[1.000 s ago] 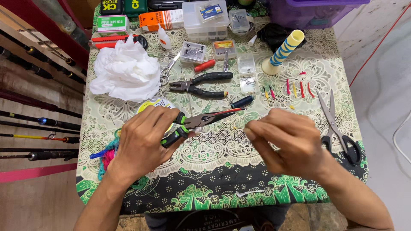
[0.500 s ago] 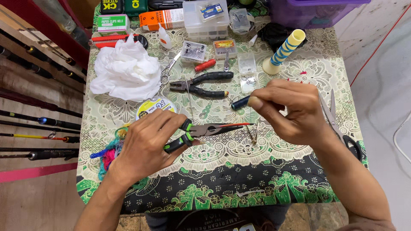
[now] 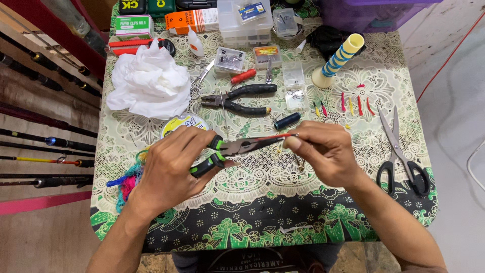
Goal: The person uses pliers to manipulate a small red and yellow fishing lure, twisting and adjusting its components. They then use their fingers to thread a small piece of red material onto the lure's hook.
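Tablecloth (image 3: 262, 222), green and black floral with a lace overlay, covers the work surface nearest the viewer. Left hand (image 3: 169, 169) is wrapped tight around the green-and-black handles of long-nose pliers (image 3: 237, 147), held just above the cloth at centre, nose pointing right. Right hand (image 3: 323, 151) meets the plier tip, thumb and forefinger pinched on a thin red piece (image 3: 283, 136) there; a small metal bit hangs below the fingers, too small to identify. Bundle of coloured threads (image 3: 126, 183) at the left edge beside the left wrist. Scissors (image 3: 401, 156), black-handled, lie well apart to the right. Spool of line (image 3: 184, 122), partly hidden behind the left hand. Dark thread bobbin (image 3: 288, 121) just beyond the pliers. Second, black-handled pliers (image 3: 242, 98) further back, jaws left. Crumpled white tissue (image 3: 149, 86) at far left. Small coloured tubes (image 3: 353, 103) and a yellow-and-blue striped handle (image 3: 336, 60) at far right. Clear compartment boxes (image 3: 247, 20) and cartons line the far edge.
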